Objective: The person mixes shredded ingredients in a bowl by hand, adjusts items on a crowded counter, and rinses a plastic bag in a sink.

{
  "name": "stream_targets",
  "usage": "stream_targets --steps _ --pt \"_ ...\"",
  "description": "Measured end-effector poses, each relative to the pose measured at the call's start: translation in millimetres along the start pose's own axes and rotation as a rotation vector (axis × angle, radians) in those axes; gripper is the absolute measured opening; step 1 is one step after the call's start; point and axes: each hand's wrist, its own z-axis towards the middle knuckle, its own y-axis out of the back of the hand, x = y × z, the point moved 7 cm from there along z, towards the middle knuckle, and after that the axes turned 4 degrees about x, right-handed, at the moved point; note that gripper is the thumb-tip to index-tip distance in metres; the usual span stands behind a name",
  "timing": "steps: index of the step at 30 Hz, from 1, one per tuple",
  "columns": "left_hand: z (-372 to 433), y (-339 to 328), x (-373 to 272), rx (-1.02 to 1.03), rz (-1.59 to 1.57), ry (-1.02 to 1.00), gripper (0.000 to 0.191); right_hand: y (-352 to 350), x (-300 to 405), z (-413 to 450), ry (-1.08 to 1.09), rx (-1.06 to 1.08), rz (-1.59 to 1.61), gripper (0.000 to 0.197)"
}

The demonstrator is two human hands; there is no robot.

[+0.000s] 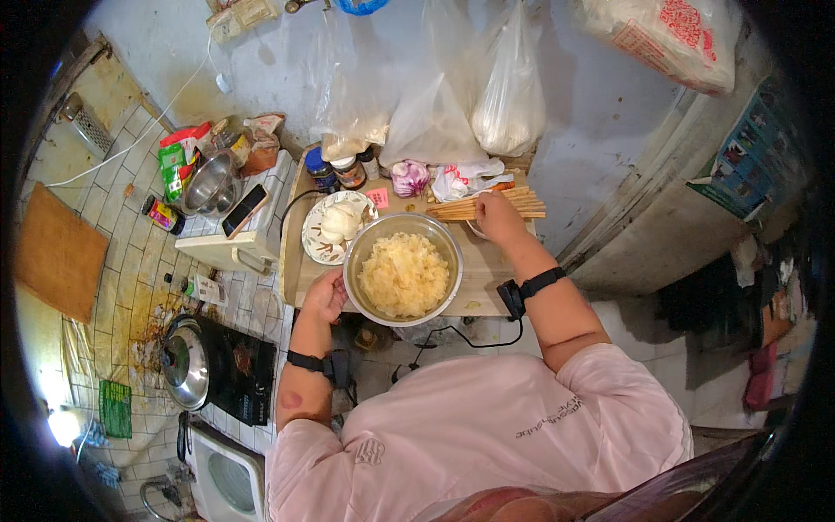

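Observation:
A stainless steel bowl point(458, 280) full of shredded pale-yellow food point(404, 275) stands at the front of the small wooden table point(502, 264). My left hand point(328, 297) holds the bowl's near left side. Over a bundle of wooden chopsticks point(450, 210), my right hand point(497, 214) is bent downward. Its fingertips are hidden, so their grip cannot be made out. Part of a small white bowl point(476, 230) shows beneath that hand. Left of the steel bowl, a patterned plate point(314, 246) carries white rounded pieces point(340, 222).
Jars point(348, 172), a purple-skinned bulb point(409, 177) and a crumpled plastic bag point(456, 179) line the table's back. Plastic bags point(510, 117) hang above. Leftward are a phone point(245, 211), a metal bowl point(212, 186), a lidded pan point(186, 365) and a sink point(228, 479). A cable point(479, 344) crosses below.

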Motion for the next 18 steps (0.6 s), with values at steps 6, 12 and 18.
stream_targets --steps 6,12,18 --pt "-17.5 -0.6 -3.8 -0.024 0.006 -0.046 0.017 -3.2 0.1 5.9 0.062 0.027 0.039 0.005" --pt "-31.4 4.9 -25.8 -0.136 -0.014 -0.215 0.015 35.6 46.2 0.8 0.25 -0.119 0.278 0.008" --pt "-51.4 -43.0 -63.4 -0.094 0.092 -0.336 0.014 22.7 78.5 12.7 0.377 0.045 0.407 0.019"
